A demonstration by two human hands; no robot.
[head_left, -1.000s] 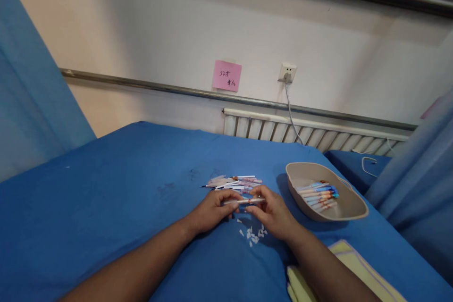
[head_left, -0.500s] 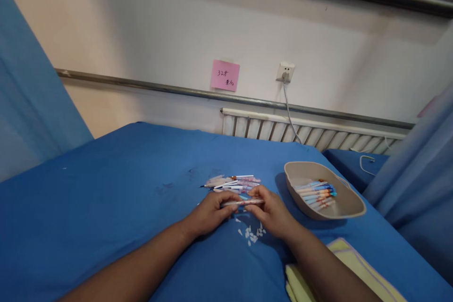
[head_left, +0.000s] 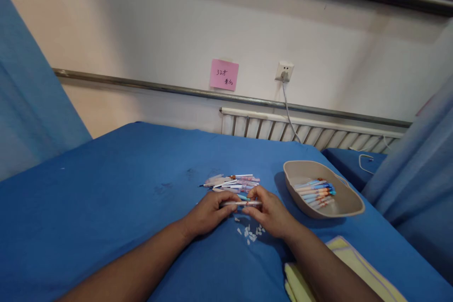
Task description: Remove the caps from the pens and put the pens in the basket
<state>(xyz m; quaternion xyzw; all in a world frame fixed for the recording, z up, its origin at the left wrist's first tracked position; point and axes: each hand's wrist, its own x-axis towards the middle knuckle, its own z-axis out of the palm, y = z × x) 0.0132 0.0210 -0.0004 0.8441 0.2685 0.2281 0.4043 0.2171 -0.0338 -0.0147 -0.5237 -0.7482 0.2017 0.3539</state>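
Observation:
Both hands pinch one slim pen (head_left: 244,203), pale with a reddish pattern, held level above the blue cloth. My left hand (head_left: 213,209) is closed on its left part, and my right hand (head_left: 269,210) grips its right end between thumb and fingers. Just beyond the hands lies a loose heap of pen parts (head_left: 231,182): patterned barrels, thin white refills and dark tips. A light-blue piece (head_left: 243,197) shows behind the held pen. Below the right hand, several small white tips (head_left: 252,233) are scattered on the cloth.
At the right stands a beige basin (head_left: 345,203) holding several pens (head_left: 316,192). A folded yellow towel (head_left: 350,255) lies under my right forearm. The blue-covered surface (head_left: 106,188) reaches back to a radiator (head_left: 262,125). Blue curtains (head_left: 417,165) hang at both sides.
Both hands still hold the pen at nearly the same spot. The right hand's fingers have shifted slightly left along it, and the view has moved a little.

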